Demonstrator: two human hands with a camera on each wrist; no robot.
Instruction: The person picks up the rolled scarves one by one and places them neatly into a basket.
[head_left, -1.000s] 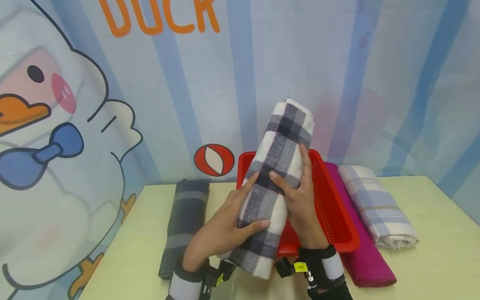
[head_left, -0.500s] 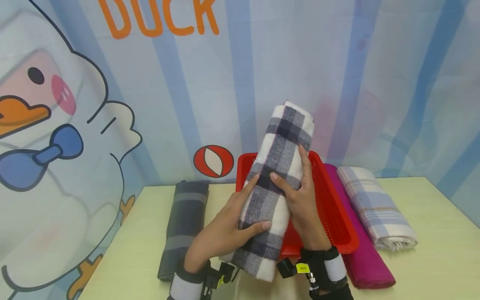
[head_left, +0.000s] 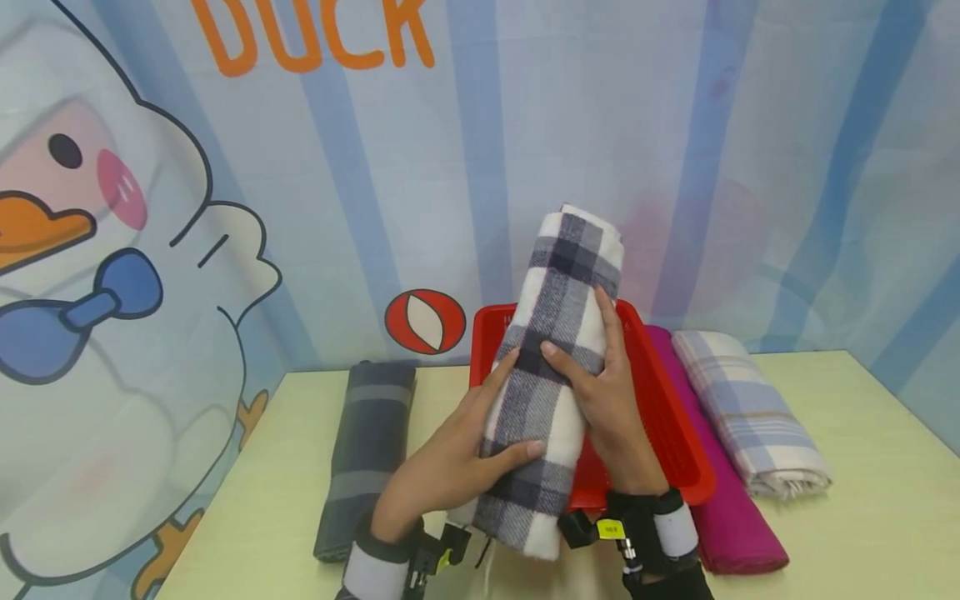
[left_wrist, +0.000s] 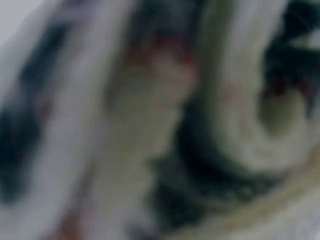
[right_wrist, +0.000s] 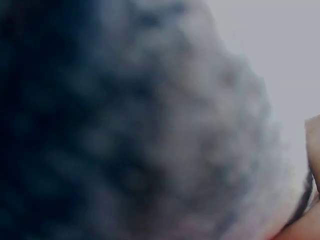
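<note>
Both hands hold a folded, rolled-up checked blanket (head_left: pixel 551 358) in white, grey and navy. It leans with its top away from me, above a red basket (head_left: pixel 667 417). The left hand (head_left: pixel 453 458) grips its lower left side, thumb across the front. On the right side the right hand (head_left: pixel 603 392) holds it, thumb on the front and index finger pointing up along it. The other fingers are hidden behind the cloth. Blurred layers of the blanket (left_wrist: pixel 135 115) fill the left wrist view, and its fuzzy surface (right_wrist: pixel 190 110) covers most of the right wrist view.
A dark grey striped cloth roll (head_left: pixel 369 458) lies left on the pale table (head_left: pixel 255 492). Right of the basket are a magenta cloth roll (head_left: pixel 738 533) and a folded white-and-blue plaid cloth (head_left: pixel 753 417) with fringe. A printed duck curtain (head_left: pixel 600 108) hangs behind.
The blanket stands slightly more upright, its lower end shifted a little to the right and its top a little to the left. Both hands keep their hold.
</note>
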